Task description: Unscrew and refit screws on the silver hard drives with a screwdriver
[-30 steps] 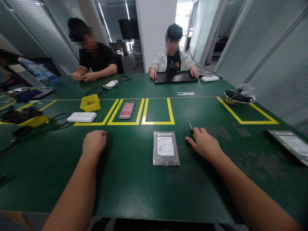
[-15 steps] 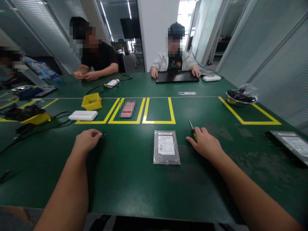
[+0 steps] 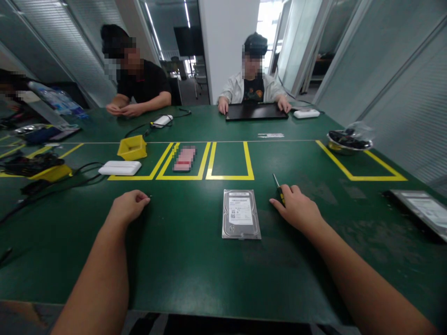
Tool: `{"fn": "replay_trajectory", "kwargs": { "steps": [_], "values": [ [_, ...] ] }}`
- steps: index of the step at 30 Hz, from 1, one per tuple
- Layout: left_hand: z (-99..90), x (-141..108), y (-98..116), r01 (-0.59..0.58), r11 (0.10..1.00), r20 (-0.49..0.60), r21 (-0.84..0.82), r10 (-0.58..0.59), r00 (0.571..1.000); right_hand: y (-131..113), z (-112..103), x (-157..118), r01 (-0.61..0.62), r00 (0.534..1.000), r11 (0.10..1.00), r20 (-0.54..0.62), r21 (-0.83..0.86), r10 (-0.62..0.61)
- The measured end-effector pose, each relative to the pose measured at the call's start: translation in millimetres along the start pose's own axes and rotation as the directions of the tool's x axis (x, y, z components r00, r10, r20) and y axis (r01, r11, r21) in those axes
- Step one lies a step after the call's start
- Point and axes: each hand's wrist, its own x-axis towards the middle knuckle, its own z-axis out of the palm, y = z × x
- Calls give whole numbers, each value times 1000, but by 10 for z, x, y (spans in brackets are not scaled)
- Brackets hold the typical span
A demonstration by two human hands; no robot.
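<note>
A silver hard drive (image 3: 240,214) with a white label lies flat on the green table (image 3: 181,274), between my two hands. Just right of it, my right hand (image 3: 296,204) rests on the table, holding a screwdriver (image 3: 280,188) with a black and yellow handle, its thin tip pointing away from me. My left hand (image 3: 131,204) is on the table to the left of the drive, thumb and fingertips pinched together at a tiny bright speck. What that speck is, I cannot make out.
Yellow tape (image 3: 230,177) marks boxes on the table; a pink item (image 3: 185,158) lies in one. Beyond my left hand are a white power strip (image 3: 119,168) and yellow bin (image 3: 132,148). A metal bowl (image 3: 349,142) and another drive (image 3: 424,211) are right. Two people sit opposite.
My left hand has shifted slightly right and toward me, its fingertips now at the small speck. My right hand and the screwdriver have hardly moved.
</note>
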Motion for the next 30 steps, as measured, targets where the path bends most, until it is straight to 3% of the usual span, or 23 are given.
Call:
{"fn": "replay_trajectory", "kwargs": {
  "steps": [9,21,24,27,30],
  "values": [
    [65,-41,124,37,987,96,156,-52,994,42,5,-19,11,1000,1000,-5,13,-11],
    [85,-115,203,-9,986,-29,164,14,999,59,-35,-78,17,1000,1000,2,20,-17],
    [94,-140,297,-64,988,-87,139,76,993,65,-78,-107,19,1000,1000,-17,13,-18],
    [116,-180,419,-203,975,-196,91,218,956,68,-164,-153,35,991,999,-133,15,-32],
    [152,-225,542,-323,946,-266,25,318,910,55,-261,-230,218,956,965,-231,146,-181]
  ]
}}
